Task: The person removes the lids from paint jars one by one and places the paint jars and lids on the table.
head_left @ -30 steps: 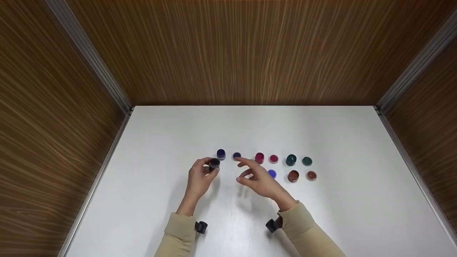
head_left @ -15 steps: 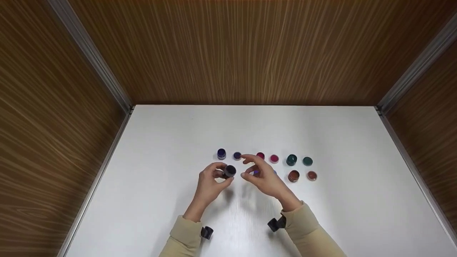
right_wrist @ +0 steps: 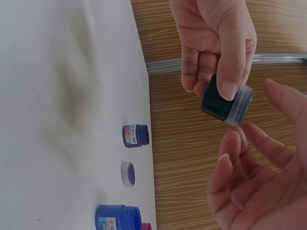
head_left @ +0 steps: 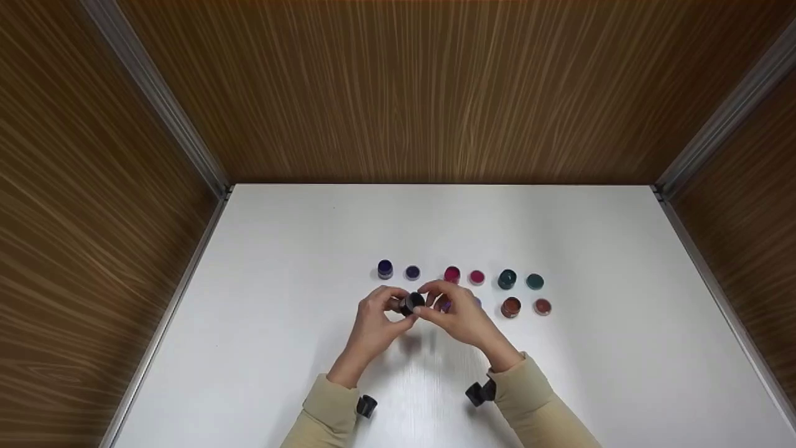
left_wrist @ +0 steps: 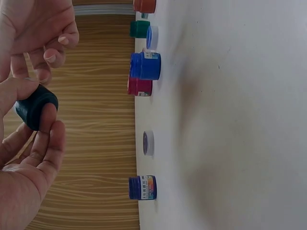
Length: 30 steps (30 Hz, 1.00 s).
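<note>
Above the white table (head_left: 280, 261), my left hand (head_left: 372, 323) grips a small dark paint jar (right_wrist: 217, 99) between thumb and fingers. A clear ribbed lid (right_wrist: 240, 106) sits on the jar's end that faces right. My right hand (head_left: 463, 318) is beside it, thumb and fingers spread around the lid, fingertips close to its rim. Behind the hands stand an uncapped violet paint jar (head_left: 385, 269) and its lid (head_left: 412, 272). An uncapped blue paint jar (left_wrist: 145, 65) and its lid (left_wrist: 152, 37) are partly hidden by my right hand in the head view.
Further right stand uncapped magenta (head_left: 452, 274), green (head_left: 507, 279) and brown (head_left: 510, 307) jars. To the right of each lies its lid: magenta (head_left: 477, 277), green (head_left: 535, 281) and brown (head_left: 542, 307). Wood-grain panels (head_left: 435, 93) enclose the table at the back and sides.
My left hand has carried the dark jar rightward and slightly nearer, tilting its lid toward my right hand. The right hand has stayed almost in place, its fingers now around the lid.
</note>
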Available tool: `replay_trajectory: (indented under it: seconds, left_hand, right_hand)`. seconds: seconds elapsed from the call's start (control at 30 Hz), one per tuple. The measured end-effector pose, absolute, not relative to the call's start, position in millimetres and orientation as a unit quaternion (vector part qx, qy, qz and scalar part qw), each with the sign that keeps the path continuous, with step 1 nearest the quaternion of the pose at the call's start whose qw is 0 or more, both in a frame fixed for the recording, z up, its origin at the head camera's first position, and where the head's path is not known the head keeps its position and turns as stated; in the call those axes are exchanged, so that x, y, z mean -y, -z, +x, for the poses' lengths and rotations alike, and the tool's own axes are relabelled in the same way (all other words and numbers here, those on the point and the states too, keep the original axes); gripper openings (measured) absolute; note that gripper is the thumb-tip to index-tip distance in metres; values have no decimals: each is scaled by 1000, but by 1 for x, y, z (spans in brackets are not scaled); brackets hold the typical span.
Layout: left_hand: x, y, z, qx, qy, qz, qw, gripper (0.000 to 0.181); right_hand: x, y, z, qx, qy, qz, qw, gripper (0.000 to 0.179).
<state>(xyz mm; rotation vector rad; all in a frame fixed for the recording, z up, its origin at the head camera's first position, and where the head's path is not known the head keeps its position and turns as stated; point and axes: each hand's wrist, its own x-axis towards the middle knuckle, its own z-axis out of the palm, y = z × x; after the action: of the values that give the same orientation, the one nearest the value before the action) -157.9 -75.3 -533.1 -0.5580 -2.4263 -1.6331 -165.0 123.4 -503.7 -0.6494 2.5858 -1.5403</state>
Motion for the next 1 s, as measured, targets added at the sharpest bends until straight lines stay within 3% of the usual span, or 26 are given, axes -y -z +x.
replay_trajectory:
  seconds: [0.5,0.83,1.0]
  left_hand:
    - [70,533,-158,811,535,-217,97,36]
    - [68,533,-160,823,516,-208,114,30]
    - [69,532,-159,828,508,-214,104,29]
  right_hand:
    - [-129,511,-169,-820,544,-172,42,27]
    - [-130,513,-167,-808,567,-154,47,27]
    - [-124,494,-160,-818,552,-151,51,24]
